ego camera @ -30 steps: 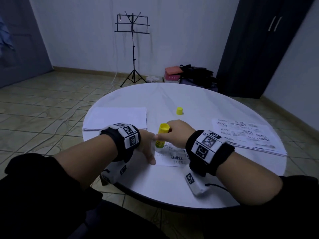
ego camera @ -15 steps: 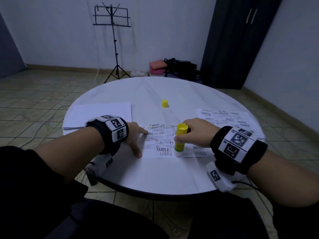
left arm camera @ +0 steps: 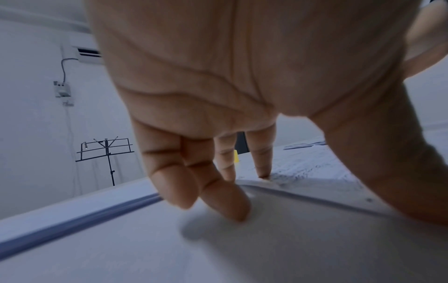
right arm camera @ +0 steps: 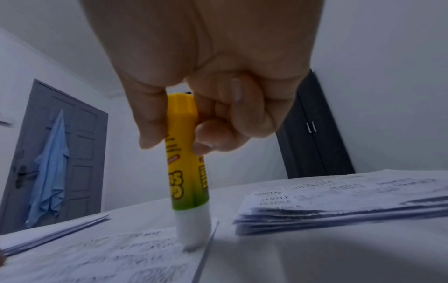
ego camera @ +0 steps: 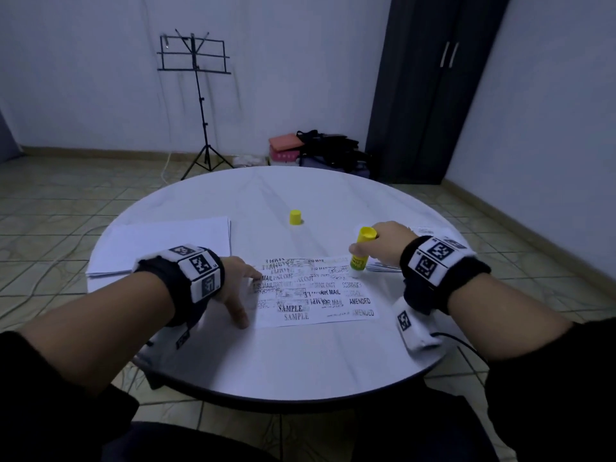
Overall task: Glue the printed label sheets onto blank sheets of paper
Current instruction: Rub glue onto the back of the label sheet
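Moved since the earlier frame: glue stick, gripped in right hand, now at label sheet's far right corner. Left hand, fingers straight, pins its left edge on tabletop. Right wrist view alone shows the white tip touching paper; print blurred.

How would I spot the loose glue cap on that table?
Start at the round white table. Look toward its far middle, beyond the printed sheet between the hands. The cap is the small yellow piece standing alone on bare tabletop, unlike the taller glue stick in the right hand.
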Motion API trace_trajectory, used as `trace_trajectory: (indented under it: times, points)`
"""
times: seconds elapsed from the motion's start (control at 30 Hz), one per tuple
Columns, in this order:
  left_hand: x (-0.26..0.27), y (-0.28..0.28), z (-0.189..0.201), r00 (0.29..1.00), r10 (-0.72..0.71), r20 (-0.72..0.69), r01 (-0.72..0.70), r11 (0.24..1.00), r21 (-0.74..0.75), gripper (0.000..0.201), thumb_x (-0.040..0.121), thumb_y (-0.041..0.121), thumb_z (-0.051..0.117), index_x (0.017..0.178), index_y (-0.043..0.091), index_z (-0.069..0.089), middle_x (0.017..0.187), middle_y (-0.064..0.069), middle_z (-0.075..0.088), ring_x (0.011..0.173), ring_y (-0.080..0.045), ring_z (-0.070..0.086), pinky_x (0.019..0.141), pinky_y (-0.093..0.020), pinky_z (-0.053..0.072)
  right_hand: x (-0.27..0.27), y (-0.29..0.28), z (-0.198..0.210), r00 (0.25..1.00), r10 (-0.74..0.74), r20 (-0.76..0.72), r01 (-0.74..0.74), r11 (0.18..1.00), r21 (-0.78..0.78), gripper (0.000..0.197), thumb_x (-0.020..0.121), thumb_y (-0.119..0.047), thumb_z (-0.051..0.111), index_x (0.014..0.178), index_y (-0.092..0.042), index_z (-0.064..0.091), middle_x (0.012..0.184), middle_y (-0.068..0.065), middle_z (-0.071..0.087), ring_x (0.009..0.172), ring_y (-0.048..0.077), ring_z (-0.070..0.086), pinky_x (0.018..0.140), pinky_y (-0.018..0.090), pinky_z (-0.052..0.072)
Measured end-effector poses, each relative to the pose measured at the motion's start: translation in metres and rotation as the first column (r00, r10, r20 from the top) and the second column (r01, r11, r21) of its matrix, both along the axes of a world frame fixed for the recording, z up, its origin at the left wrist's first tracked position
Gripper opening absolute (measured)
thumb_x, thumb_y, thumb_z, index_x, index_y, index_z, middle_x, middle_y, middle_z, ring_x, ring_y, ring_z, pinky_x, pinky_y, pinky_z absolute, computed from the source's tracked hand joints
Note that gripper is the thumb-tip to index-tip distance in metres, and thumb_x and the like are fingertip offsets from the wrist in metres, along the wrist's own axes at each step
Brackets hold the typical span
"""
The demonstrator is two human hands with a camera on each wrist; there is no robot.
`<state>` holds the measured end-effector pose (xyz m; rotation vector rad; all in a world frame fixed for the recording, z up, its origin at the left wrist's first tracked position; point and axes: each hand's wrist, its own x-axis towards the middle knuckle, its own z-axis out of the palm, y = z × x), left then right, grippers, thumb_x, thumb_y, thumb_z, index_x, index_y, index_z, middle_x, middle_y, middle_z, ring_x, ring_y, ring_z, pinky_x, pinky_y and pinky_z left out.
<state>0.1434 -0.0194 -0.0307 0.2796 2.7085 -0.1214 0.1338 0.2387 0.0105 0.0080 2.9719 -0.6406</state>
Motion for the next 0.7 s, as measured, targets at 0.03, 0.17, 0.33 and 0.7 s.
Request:
trace_trajectory:
  times: [0.03, 0.17, 0.33, 0.7]
  points:
    - [-0.001, -0.001, -0.001, 1.0, 0.0, 0.002, 0.0, 1.0, 0.003, 0.098, 0.068, 0.044, 0.082, 0.148, 0.027, 0.029, 0.151, -0.003, 0.03, 0.138, -0.02, 0.033, 0.11, -0.026, 0.029, -0.001, -0.001, 0.0, 1.0, 0.018, 0.021, -0.018, 0.999, 0.027, 0.034, 0.088, -0.039, 0.06, 0.076, -0.009, 0.051, 0.077, 0.004, 0.05, 0.067, 0.017, 0.047, 0.054, 0.025, 0.032]
    - [-0.001, -0.004, -0.003, 1.0, 0.004, 0.009, -0.004, 1.0, 0.013, 0.099, 0.069, 0.045, 0.081, 0.149, 0.028, 0.025, 0.153, -0.001, 0.024, 0.14, -0.02, 0.028, 0.112, -0.029, 0.027, 0.005, 0.002, 0.0, 0.997, 0.042, 0.067, -0.043, 0.999, 0.008, 0.03, 0.085, -0.037, 0.064, 0.075, -0.011, 0.052, 0.075, 0.002, 0.054, 0.061, 0.013, 0.05, 0.055, 0.023, 0.037]
    - [-0.003, -0.005, -0.003, 1.0, 0.011, 0.024, -0.011, 1.0, 0.002, 0.102, 0.067, 0.047, 0.082, 0.149, 0.03, 0.024, 0.154, 0.001, 0.023, 0.141, -0.02, 0.027, 0.114, -0.032, 0.026, 0.026, 0.014, 0.004, 0.985, 0.072, 0.155, -0.071, 0.997, -0.012, 0.019, 0.08, -0.029, 0.066, 0.076, -0.013, 0.057, 0.066, 0.0, 0.056, 0.055, 0.015, 0.05, 0.049, 0.021, 0.035]
    - [-0.009, -0.003, -0.001, 0.999, -0.006, 0.049, 0.005, 1.0, 0.014, 0.096, 0.065, 0.045, 0.083, 0.146, 0.026, 0.035, 0.149, 0.006, 0.034, 0.136, -0.017, 0.036, 0.111, -0.03, 0.032, 0.018, 0.038, -0.027, 0.988, -0.142, 0.063, 0.154, 0.948, -0.28, 0.011, 0.089, -0.02, 0.053, 0.099, -0.018, 0.058, 0.084, 0.005, 0.063, 0.074, 0.02, 0.059, 0.058, 0.025, 0.035]
